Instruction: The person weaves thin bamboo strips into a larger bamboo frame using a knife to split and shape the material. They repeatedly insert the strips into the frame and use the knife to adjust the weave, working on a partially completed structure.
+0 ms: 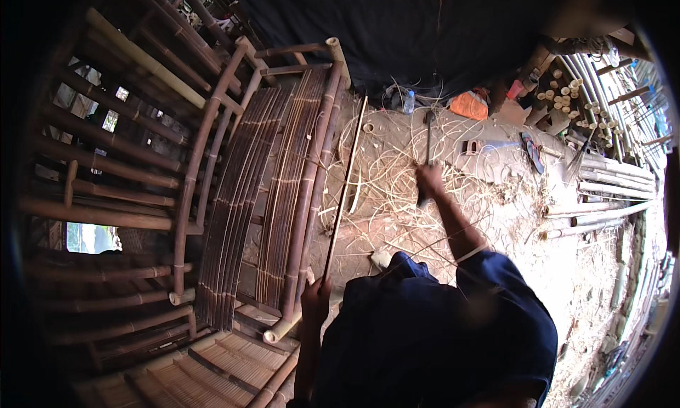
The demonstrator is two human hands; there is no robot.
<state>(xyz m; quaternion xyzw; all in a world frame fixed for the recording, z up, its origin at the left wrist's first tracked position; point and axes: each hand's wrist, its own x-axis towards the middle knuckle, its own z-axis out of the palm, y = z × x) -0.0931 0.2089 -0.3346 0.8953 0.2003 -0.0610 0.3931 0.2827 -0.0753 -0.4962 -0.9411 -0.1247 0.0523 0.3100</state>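
My left hand [316, 296] is closed round the lower end of a long, thin bamboo strip [345, 185]. The strip slants up and away beside the bench, dark along its lower part and paler toward the far tip. Farther forward and to the right, my right hand [428, 177] grips a knife [428, 139] with a narrow dark blade pointing away from me. Its dark handle end shows below the fist. The knife and the strip are well apart. To the left of the strip stands a bamboo bench [309, 174] with dark slats [244, 153].
Curly bamboo shavings [389, 195] litter the ground. Stacked bamboo frames [113, 160] fill the left side. A plastic bottle [409, 102], an orange bag [469, 105] and a sandal [532, 153] lie farther off. Bamboo poles [616, 174] are piled at the right, and a dark cloth [397, 32] hangs ahead.
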